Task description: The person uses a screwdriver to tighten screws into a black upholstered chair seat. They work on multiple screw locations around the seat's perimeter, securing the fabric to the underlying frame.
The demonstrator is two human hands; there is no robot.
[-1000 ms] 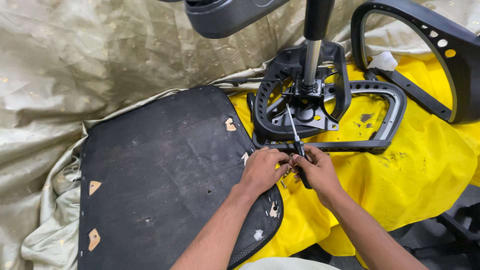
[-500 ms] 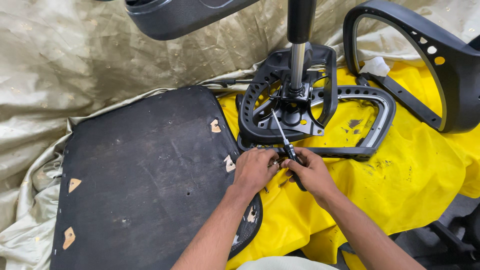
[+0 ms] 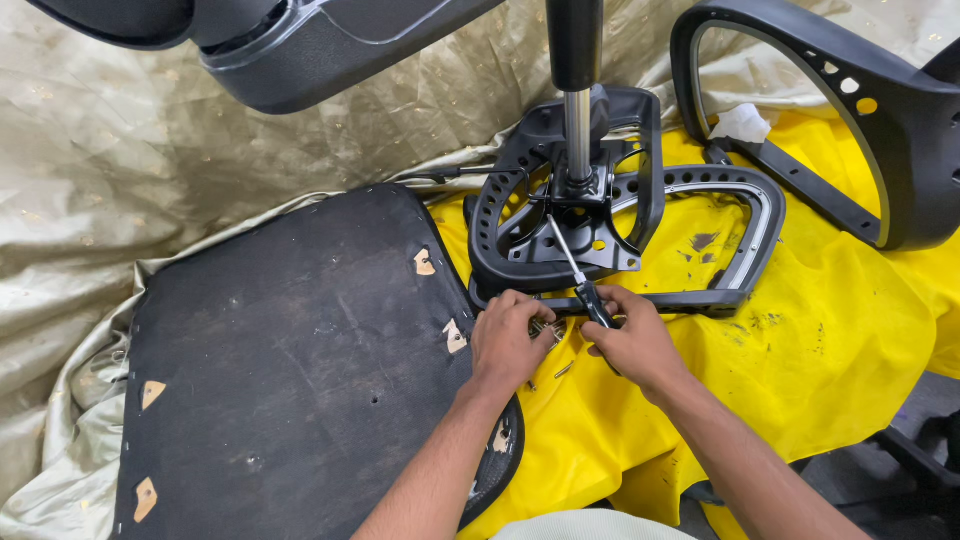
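Over yellow sheet [image 3: 820,350], right hand [image 3: 632,345] gripping screwdriver [image 3: 578,277]

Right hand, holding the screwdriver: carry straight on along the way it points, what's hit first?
Probably the black chair mechanism: the right hand aims the screwdriver up-left at its central plate, and the tip looks about there already, though depth is unclear.

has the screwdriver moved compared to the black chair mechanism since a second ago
No. The screwdriver in the right hand keeps its slant, tip toward the chair mechanism; only the camera view shifted.
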